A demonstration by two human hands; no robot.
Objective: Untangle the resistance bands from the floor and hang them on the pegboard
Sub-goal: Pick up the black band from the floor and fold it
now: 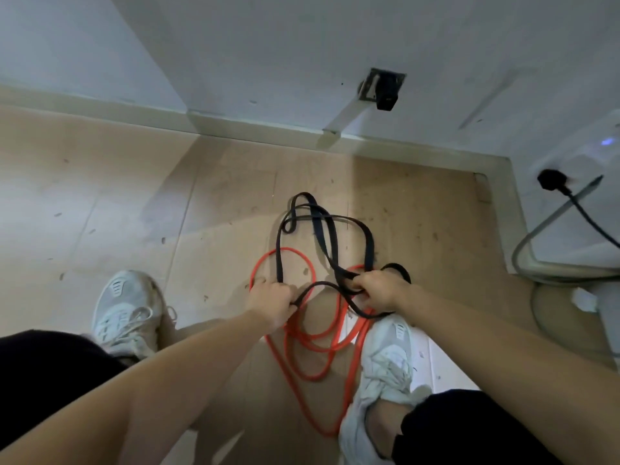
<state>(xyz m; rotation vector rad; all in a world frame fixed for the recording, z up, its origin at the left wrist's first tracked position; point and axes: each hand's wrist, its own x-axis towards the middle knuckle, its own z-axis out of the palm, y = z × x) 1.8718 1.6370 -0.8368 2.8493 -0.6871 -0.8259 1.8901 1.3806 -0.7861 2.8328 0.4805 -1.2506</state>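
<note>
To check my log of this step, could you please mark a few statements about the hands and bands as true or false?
1. Both the left hand and the right hand grip the black band. True.
2. The orange band hangs on a pegboard. False: it lies on the floor between the shoes, and no pegboard is in view.
3. A black plug sits in the wall on the right. True.
4. The two bands lie fully apart. False: the black band crosses over the orange band near the hands.
</note>
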